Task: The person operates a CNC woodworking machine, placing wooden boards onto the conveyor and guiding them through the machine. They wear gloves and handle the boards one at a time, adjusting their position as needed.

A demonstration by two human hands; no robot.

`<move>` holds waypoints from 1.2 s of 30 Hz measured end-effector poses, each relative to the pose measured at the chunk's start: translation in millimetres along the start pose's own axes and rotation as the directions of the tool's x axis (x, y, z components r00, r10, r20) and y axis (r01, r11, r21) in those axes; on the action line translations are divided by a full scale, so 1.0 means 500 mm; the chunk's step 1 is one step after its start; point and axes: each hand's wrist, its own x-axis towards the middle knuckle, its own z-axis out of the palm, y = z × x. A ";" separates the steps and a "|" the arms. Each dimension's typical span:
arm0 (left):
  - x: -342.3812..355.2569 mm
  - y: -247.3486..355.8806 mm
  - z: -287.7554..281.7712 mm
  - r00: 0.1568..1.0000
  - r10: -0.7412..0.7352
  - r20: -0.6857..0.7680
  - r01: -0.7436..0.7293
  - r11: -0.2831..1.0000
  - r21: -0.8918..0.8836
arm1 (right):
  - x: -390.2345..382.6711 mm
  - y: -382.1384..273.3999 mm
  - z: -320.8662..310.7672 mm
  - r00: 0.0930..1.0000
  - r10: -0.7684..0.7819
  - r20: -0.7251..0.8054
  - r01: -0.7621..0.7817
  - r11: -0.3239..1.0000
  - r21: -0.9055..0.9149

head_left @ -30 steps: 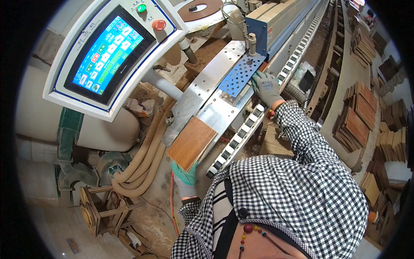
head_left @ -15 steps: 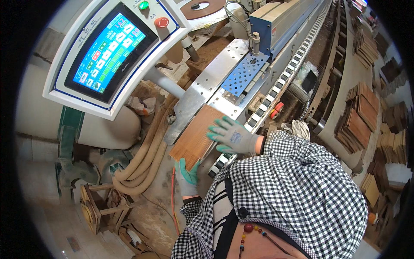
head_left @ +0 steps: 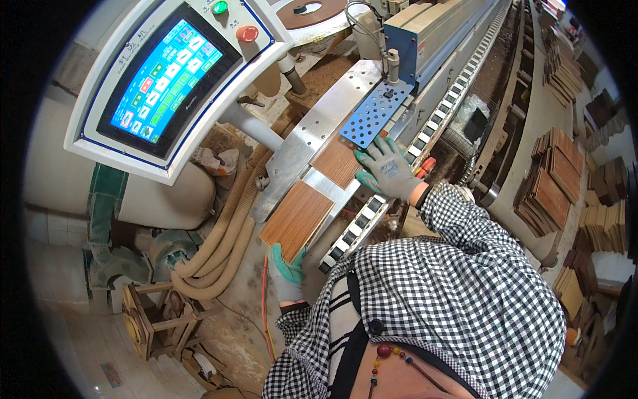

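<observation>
My right hand (head_left: 391, 174), in a grey glove with green fingertips, lies with fingers spread on the edge of a brown wood-grain board (head_left: 337, 161). That board's far end is under a blue perforated plate (head_left: 376, 114) on the machine's metal bed (head_left: 325, 181). Nearer to me, a second wood-grain board (head_left: 296, 221) lies on the bed, with a strip of bare metal between the two. My left hand (head_left: 287, 271), gloved alike, grips the near corner of this second board; its fingers beneath are partly hidden.
A control panel with a lit screen (head_left: 169, 80) and red button (head_left: 247, 34) stands at the upper left. Beside the bed runs a conveyor chain (head_left: 359, 229). Ribbed hoses (head_left: 222, 259) hang on the left. Stacked boards (head_left: 551, 179) stand on the right.
My right hand has moved forward and right, and a board has slid under the blue plate with it. The second board is now uncovered; my left hand stays at its near corner.
</observation>
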 end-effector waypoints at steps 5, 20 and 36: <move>-0.003 0.023 0.008 0.990 -0.138 -0.001 0.135 0.967 -0.216 | -0.028 -0.070 0.007 0.954 -0.253 -0.162 0.274 0.954 0.124; 0.007 -0.005 -0.018 0.953 -0.294 0.078 0.304 0.913 -0.274 | -0.026 -0.093 0.042 0.946 -0.267 -0.182 0.279 0.959 0.046; -0.024 0.098 0.019 0.901 -0.409 0.148 0.416 0.714 -0.563 | -0.008 -0.098 0.034 0.970 -0.242 -0.015 0.242 0.965 0.102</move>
